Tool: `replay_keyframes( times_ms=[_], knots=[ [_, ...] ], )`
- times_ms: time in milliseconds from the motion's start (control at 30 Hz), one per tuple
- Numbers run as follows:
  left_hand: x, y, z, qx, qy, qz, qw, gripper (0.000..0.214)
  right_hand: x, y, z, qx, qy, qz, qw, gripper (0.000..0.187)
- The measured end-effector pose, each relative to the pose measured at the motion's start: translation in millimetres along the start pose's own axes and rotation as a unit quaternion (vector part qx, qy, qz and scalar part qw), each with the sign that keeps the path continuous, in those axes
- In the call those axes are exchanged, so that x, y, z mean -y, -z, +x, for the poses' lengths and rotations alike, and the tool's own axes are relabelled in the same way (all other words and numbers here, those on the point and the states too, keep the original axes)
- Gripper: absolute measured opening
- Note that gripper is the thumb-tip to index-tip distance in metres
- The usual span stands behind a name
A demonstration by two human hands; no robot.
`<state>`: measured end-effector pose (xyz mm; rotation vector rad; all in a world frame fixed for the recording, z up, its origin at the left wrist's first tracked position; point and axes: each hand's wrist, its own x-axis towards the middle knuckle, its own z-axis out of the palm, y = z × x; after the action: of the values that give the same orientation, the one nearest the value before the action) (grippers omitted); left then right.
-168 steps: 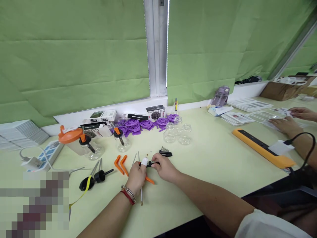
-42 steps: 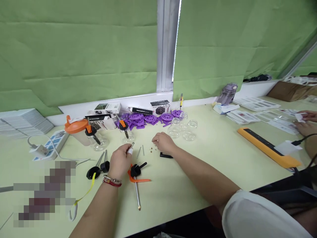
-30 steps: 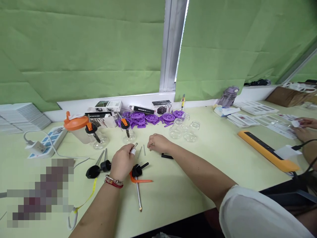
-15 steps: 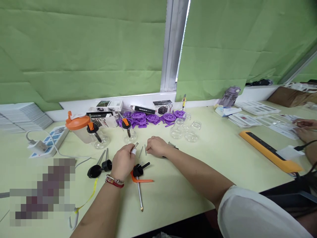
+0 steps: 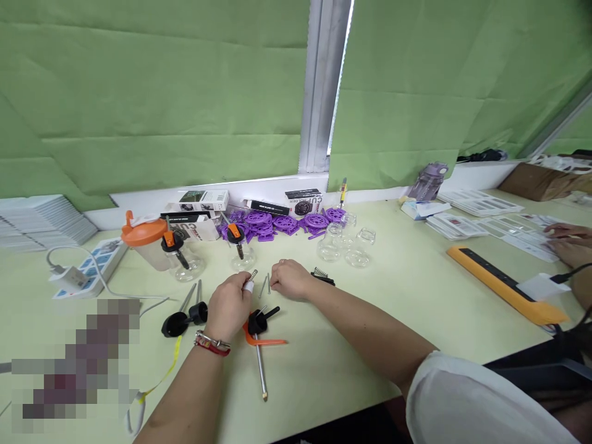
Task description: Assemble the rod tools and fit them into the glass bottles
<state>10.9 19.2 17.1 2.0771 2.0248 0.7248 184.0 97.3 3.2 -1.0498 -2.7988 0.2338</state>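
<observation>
My left hand is closed round a small coil spring, whose end sticks out beyond the fingertips. White wrapping shows at its thumb. To the right, my right hand has its fingers curled together against the table, close beside a thin metal pin; what they hold, if anything, is hidden. A second pin lies just left of that one. Below the hands rests a black cap with an orange lever and a metal tube. More springs on a black part lie behind my right wrist.
Black caps with tubes lie left of my left hand. Glass jars and purple parts stand at the back. An orange-lidded shaker and power strip are left. An orange power strip and another person's hands are right.
Little differs. My right hand has shifted very slightly left and down beside the pins, with its fingers still curled. My left hand keeps the spring in nearly the same place.
</observation>
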Motion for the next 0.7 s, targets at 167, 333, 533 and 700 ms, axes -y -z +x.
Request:
replay_keyframes(
  times_ms=[167, 333, 533, 700],
  knots=[
    [1.4, -1.0, 1.2, 0.01, -0.006, 0.008, 1.0, 0.03, 7.1, -10.0, -1.2, -0.026, 0.02, -0.05, 0.998, 0.018],
    [3.4, -1.9, 2.5, 0.011, 0.007, 0.018, 1.0, 0.032, 1.9, -3.6, -9.3, -0.068, 0.012, -0.062, 0.996, 0.017],
    [2.9, -1.6, 3.6, 0.021, 0.029, 0.011, 0.999, 0.034, -53.7, 20.2, -60.1, -0.148, -0.101, 0.088, 0.98, 0.014],
    [-0.9, -3.5, 3.2, 0.031, 0.017, 0.012, 0.999, 0.034, -81.4, 10.9, -92.4, -0.144, -0.111, 0.17, 0.969, 0.012]
  ],
)
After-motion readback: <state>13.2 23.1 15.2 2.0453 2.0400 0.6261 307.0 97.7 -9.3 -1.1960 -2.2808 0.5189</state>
